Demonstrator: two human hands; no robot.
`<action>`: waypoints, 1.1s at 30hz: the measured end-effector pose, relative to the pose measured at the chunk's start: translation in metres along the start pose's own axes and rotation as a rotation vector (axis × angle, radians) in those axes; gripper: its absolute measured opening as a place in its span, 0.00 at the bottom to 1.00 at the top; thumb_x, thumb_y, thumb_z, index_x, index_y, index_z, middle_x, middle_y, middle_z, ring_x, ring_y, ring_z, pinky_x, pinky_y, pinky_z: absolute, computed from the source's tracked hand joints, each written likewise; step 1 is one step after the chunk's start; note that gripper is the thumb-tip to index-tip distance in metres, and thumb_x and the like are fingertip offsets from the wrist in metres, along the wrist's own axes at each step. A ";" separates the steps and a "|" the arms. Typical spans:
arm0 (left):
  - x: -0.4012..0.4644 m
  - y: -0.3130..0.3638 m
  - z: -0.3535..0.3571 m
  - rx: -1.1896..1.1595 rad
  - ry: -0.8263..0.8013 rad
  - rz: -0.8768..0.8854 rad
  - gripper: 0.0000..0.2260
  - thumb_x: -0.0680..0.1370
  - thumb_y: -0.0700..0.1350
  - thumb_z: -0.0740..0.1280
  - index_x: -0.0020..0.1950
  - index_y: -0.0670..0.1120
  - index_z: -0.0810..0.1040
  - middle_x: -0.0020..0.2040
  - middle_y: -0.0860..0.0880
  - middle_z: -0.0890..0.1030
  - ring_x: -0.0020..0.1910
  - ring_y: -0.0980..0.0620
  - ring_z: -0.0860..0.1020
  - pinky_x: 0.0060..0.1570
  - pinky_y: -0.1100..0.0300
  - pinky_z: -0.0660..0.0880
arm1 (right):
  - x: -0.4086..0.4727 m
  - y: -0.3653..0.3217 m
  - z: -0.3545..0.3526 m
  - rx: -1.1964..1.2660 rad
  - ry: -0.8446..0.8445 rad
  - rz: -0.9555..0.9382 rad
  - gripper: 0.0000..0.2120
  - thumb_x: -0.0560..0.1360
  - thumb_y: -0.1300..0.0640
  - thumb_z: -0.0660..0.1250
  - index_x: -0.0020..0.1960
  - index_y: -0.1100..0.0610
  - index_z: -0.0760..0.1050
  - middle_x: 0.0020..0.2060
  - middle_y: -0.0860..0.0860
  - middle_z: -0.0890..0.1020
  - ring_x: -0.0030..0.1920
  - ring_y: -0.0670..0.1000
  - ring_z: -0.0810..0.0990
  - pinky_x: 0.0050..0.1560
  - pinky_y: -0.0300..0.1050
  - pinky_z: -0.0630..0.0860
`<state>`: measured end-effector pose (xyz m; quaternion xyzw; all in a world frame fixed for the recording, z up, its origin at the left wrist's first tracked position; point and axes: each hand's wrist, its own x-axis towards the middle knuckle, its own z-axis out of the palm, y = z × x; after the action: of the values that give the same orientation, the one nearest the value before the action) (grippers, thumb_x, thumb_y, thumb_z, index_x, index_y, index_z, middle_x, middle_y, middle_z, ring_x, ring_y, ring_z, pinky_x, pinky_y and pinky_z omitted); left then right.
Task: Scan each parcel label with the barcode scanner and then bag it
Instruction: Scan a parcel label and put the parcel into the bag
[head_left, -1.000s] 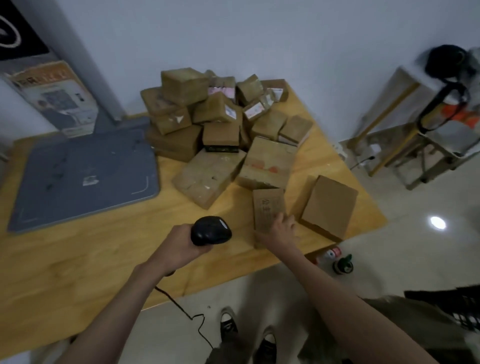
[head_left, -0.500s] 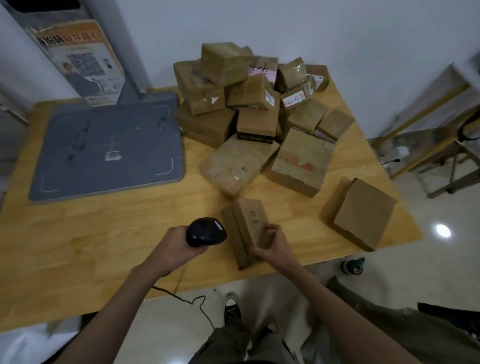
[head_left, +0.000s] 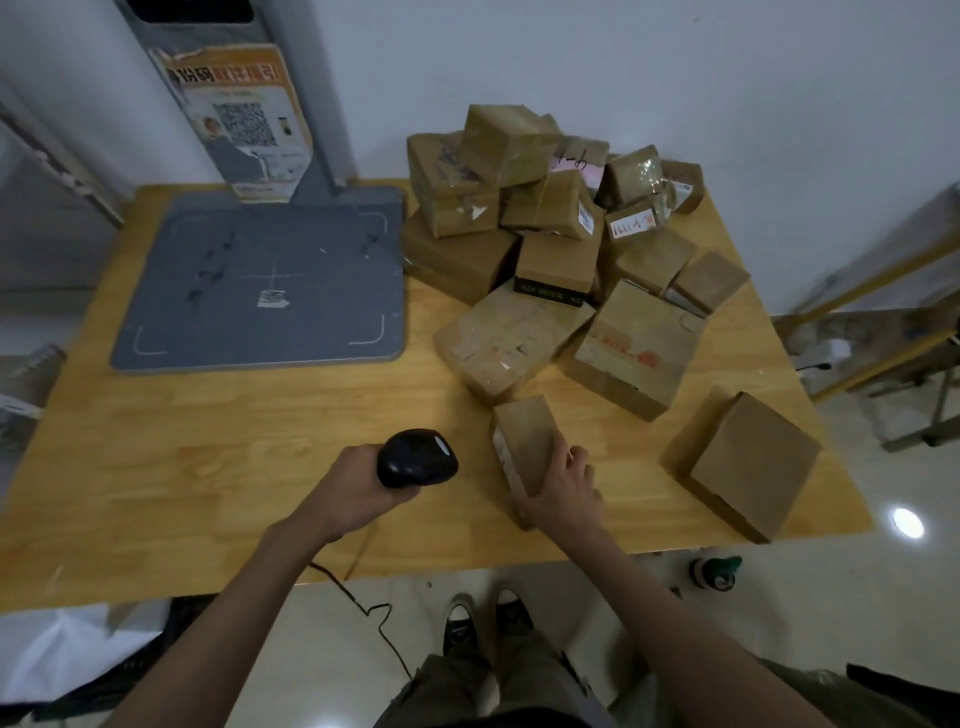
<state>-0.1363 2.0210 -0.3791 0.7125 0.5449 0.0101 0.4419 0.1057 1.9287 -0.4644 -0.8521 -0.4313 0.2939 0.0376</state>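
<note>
Left hand fingers wrap the barcode scanner; right hand fingers clasp a parcel, label unreadable.

Dim, soft indoor light; glare spot on floor; wide-angle bending at edges; slight overall blur.

A light wooden worktop carries a flat grey rectangular platform with a grey upright post bearing an orange and white poster. A green and white bottle lies on the pale glossy floor below the worktop's right corner.
</note>
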 end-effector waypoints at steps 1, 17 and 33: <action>-0.001 0.002 -0.003 -0.003 0.008 0.009 0.11 0.72 0.43 0.76 0.53 0.50 0.81 0.44 0.52 0.83 0.43 0.60 0.80 0.38 0.68 0.74 | 0.002 -0.002 -0.002 -0.008 -0.013 0.010 0.50 0.72 0.37 0.71 0.79 0.51 0.43 0.70 0.58 0.61 0.69 0.61 0.66 0.62 0.59 0.74; -0.041 0.115 -0.066 0.091 0.318 0.165 0.08 0.72 0.44 0.75 0.46 0.41 0.81 0.35 0.45 0.82 0.35 0.49 0.81 0.31 0.60 0.73 | -0.002 -0.016 -0.127 0.978 -0.219 -0.188 0.36 0.70 0.63 0.75 0.71 0.52 0.60 0.61 0.49 0.77 0.58 0.49 0.79 0.46 0.44 0.79; -0.083 0.192 -0.058 0.025 0.524 0.213 0.09 0.74 0.44 0.72 0.36 0.48 0.76 0.28 0.53 0.78 0.27 0.56 0.77 0.33 0.58 0.77 | -0.033 -0.044 -0.167 1.164 -0.170 -0.349 0.39 0.68 0.62 0.79 0.68 0.51 0.56 0.59 0.48 0.75 0.58 0.48 0.78 0.60 0.53 0.80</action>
<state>-0.0516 1.9889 -0.1815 0.7442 0.5627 0.2337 0.2737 0.1488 1.9627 -0.2972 -0.5821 -0.3349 0.5376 0.5098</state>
